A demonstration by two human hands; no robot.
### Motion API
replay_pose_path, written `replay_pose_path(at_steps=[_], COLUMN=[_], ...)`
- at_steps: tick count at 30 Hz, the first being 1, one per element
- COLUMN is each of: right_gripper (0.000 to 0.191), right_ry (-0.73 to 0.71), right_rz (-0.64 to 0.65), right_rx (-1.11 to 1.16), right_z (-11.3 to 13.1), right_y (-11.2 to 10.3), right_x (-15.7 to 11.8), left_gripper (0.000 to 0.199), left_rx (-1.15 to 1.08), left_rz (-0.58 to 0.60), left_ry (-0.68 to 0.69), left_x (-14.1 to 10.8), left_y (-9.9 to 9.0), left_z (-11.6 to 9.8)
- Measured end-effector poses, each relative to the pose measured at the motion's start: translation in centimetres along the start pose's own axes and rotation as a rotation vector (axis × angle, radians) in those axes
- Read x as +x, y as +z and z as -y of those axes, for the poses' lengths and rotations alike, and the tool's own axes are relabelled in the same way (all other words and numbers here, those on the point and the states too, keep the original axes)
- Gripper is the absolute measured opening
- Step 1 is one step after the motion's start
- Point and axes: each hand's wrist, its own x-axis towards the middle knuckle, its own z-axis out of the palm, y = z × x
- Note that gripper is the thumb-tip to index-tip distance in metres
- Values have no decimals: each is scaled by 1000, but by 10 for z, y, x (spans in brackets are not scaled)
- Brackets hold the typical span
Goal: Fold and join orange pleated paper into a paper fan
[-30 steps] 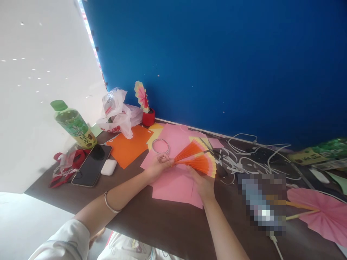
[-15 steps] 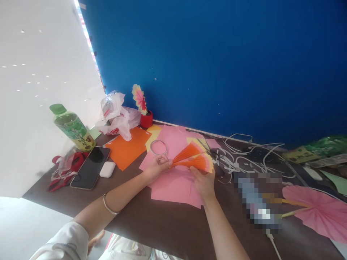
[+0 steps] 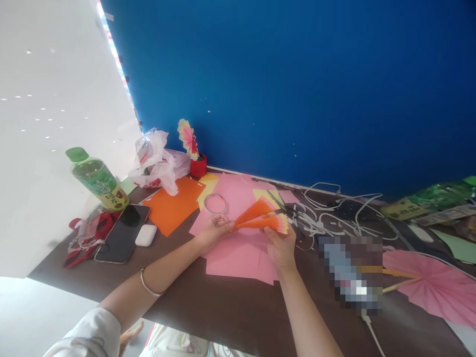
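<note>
An orange pleated paper fan (image 3: 256, 213) with a pink and yellow outer edge is held over pink paper sheets (image 3: 234, 258). Its narrow end is pinched between the fingers of my left hand (image 3: 214, 232). My right hand (image 3: 278, 245) grips the wide part from below, thumb on the lower folds. The fan is spread in two bundles with a gap between them. A silver ring (image 3: 215, 203) lies on the pink paper just behind my left hand.
Left stand a green-capped bottle (image 3: 98, 181), a phone (image 3: 122, 233) and a white case (image 3: 146, 235). Behind are orange paper (image 3: 173, 206), a plastic bag (image 3: 159, 163) and a red pot (image 3: 198, 165). Right lie white cables (image 3: 316, 220) and a pink fan (image 3: 431, 285).
The lower bundle of the orange fan has narrowed, and the gap to the upper bundle is wider at the outer edge. The view has shifted slightly. Both hands keep their hold.
</note>
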Motion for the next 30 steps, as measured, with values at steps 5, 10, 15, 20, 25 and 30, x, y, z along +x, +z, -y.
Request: replay_pose_path(at_steps=[5,10,15,20,25,30], right_gripper=[29,28,22,19,19,20], right_ry=[18,-7,3,10,17,4], right_rz=[-34,-19,-49,-86,-78,-28], right_rx=[21,99,114,106,101,102], right_z=[2,2,1,-2,-2,-6], right_y=[-2,-4,-7,-8,-10,-16], right_x=[3,5,8,11,11,13], left_gripper=[32,33,32,33,33,30], left_rx=[15,29,23,45,100,232], left_rz=[-25,-63,-84,-53,28,104], left_ry=[-12,-45,-50,-75,-70,-22], left_x=[-1,-2,-2,-3,-5,-6], left_y=[2,1,2,3,3,2], left_z=[-2,-2,-1,-3,-4,-4])
